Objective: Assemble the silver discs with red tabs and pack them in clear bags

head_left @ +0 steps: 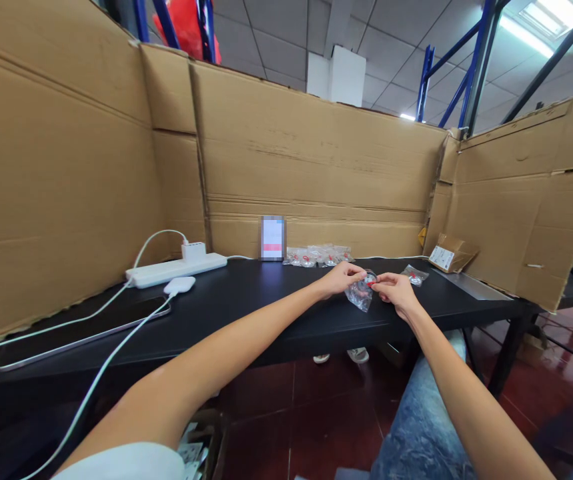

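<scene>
Near the table's front edge, a small clear plastic bag point(359, 297) hangs between my hands, with something red and small at its top. My left hand point(342, 279) pinches the bag's upper left side between thumb and fingers. From the other side, my right hand point(393, 291) is closed with its fingertips at the red piece; how much of the bag it grips is hard to make out. Just behind my right hand lies another clear bag point(415, 275) with a red item inside. Several similar clear bags point(319, 256) with red bits lie in a row farther back.
A lit phone point(273, 239) stands against the cardboard wall point(316, 153). On the left are a white power strip point(179, 269), a tablet point(86, 333) and white cables. A small cardboard box point(459, 255) sits at the back right of the black table point(246, 307).
</scene>
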`<state>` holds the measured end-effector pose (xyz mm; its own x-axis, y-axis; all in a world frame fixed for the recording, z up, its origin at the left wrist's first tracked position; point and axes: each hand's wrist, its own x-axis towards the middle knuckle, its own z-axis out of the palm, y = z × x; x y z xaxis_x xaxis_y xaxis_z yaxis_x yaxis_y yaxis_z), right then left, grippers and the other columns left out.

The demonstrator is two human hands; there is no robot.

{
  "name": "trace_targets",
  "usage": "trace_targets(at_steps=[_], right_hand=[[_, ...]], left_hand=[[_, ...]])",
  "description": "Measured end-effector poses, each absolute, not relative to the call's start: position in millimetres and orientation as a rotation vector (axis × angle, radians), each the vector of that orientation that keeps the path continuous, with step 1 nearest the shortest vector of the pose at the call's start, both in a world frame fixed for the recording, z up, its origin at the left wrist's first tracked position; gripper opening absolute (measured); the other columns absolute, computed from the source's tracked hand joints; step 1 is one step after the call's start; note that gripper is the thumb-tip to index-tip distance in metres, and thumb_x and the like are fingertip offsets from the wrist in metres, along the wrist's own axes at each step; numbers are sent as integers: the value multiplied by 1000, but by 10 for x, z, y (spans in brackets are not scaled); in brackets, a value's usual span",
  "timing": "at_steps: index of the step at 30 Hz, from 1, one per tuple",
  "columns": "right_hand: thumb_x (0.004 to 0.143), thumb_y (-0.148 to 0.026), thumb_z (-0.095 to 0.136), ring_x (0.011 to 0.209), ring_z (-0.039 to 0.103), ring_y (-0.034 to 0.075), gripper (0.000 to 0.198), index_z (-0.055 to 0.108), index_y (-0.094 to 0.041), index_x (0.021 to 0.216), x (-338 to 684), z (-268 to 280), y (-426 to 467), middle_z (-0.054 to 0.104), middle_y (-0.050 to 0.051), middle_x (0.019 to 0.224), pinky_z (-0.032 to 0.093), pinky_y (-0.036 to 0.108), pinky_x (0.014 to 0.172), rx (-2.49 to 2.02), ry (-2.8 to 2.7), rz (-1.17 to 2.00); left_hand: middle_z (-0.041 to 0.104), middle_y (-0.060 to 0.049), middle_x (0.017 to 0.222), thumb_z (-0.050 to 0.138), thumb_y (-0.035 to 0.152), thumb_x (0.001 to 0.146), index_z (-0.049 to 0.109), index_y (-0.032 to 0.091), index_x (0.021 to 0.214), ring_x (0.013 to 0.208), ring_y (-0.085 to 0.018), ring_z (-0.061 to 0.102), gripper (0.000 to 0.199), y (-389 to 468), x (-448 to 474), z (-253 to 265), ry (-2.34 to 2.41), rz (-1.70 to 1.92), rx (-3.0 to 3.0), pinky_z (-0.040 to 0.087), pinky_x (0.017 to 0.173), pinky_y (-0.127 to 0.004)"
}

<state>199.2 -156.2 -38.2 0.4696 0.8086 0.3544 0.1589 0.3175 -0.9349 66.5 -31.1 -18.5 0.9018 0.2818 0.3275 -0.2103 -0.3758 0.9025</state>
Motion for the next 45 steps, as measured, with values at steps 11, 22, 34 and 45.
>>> trace_targets(at_steps=[11,22,34,45], right_hand=[[56,-33,79,36,37,6,29,65,-17,76,1948,-344,-1610,64,-2,55,26,19,35,-1161,-1112,470],[73,-42,67,41,46,8,34,73,-16,95,1926,-335,-1606,67,4,72,35,22,40,-1222,-1293,298],[60,-42,79,52,56,12,32,65,-16,75,1997,-370,-1554,61,0,58,41,20,45,-1092,-1159,469],[61,-37,74,44,51,10,28,64,-15,74,2065,-411,-1491,63,2,58,35,20,36,-1074,-922,349]], left_hand=[[70,-10,95,79,36,67,69,13,107,83,-18,64,47,-311,593,-78,22,434,1900,48,76,-28],[70,-7,78,76,38,70,71,10,93,67,-13,61,37,-252,615,-61,105,636,1929,44,64,-24],[72,-15,95,78,39,71,59,11,92,78,-21,71,40,-240,627,-61,32,625,1620,54,79,-39],[69,-7,70,75,32,74,64,9,89,64,-15,66,29,-256,661,-104,200,648,1854,56,62,-30]])
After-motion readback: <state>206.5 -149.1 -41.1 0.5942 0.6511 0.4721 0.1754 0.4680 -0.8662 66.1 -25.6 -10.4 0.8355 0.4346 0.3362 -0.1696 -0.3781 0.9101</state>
